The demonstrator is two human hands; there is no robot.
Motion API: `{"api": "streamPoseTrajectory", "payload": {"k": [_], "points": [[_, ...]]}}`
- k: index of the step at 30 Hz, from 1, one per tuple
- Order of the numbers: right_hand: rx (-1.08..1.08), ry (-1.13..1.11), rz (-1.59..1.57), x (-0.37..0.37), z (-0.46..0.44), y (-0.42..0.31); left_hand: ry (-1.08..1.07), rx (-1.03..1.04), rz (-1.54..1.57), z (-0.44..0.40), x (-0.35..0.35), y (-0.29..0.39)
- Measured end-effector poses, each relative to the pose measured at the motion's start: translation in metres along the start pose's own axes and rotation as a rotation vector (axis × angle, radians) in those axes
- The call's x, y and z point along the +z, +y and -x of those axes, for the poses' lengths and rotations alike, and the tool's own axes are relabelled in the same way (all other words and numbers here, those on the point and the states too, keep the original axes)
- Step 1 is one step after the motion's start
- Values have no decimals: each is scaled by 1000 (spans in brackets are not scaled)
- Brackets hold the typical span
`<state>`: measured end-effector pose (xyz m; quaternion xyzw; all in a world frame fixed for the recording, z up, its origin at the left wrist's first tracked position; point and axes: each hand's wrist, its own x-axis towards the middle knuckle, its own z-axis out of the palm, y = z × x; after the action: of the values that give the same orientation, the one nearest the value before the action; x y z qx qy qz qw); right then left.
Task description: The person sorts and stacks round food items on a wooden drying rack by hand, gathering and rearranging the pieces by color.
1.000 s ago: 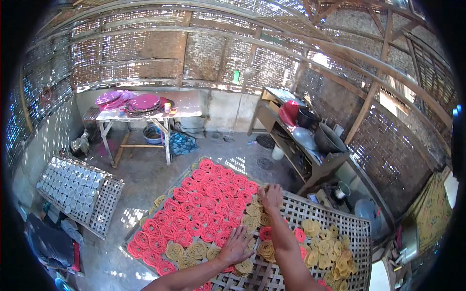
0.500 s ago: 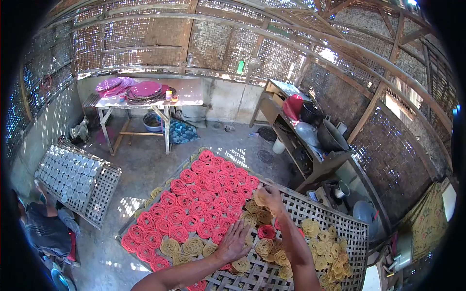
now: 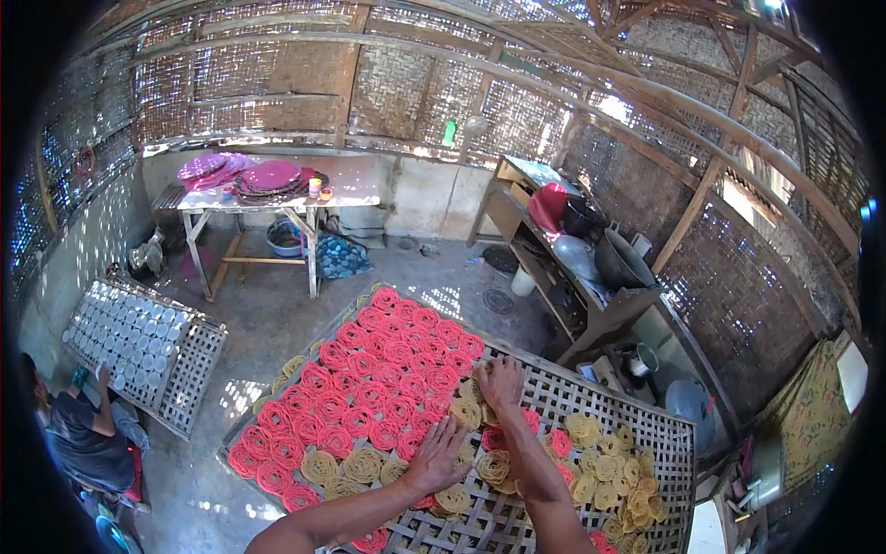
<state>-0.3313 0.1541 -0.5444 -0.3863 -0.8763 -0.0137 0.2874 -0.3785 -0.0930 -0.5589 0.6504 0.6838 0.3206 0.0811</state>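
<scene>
A slatted woven rack carries rows of pink noodle-like coils on its left part. Yellowish coils are heaped on its right part. My left hand lies flat with fingers spread at the lower right edge of the pink coils, close to some yellow ones. My right hand reaches to the rack's far side, its fingers curled down over yellow coils beside the pink rows; what is under the fingertips is hidden. A few loose pink coils lie among the yellow ones.
At the left, another person reaches to a smaller rack bearing round white pieces. A table with pink discs stands at the back. A wooden shelf with pans stands at the back right, and a patterned cloth hangs at the right.
The yellow coil seen in my right hand half a second ago is now down among the others, under my fingers. The person at the left has come further into view, one arm reaching to the smaller rack.
</scene>
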Motion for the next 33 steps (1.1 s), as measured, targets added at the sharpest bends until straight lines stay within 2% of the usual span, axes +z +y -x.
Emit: {"api": "streamPoseTrajectory", "payload": {"k": [3, 6, 9, 16, 19, 22, 25, 30, 33], "points": [[23, -22, -32, -1, -3, 1, 10, 8, -9, 1, 2, -1], [50, 82, -107, 7, -4, 6, -11, 3, -31, 1, 2, 0], [206, 36, -86, 14, -10, 8, 28, 23, -27, 2, 3, 0], [384, -28, -99, 12, -21, 17, 12, 20, -17, 2, 0, 1], [318, -19, -159, 7, -16, 8, 15, 11, -14, 2, 1, -2], [43, -35, -182, 9, -9, 9, 17, 7, -4, 1, 2, 0], [-191, -6, -403, -5, -1, -4, 22, 14, 3, 2, 2, 0], [-91, -284, -324, -12, 6, -10, 43, 23, 22, 2, 6, -4], [-155, -247, -309, -9, 5, -12, 30, -1, 1, 2, 4, -1]]}}
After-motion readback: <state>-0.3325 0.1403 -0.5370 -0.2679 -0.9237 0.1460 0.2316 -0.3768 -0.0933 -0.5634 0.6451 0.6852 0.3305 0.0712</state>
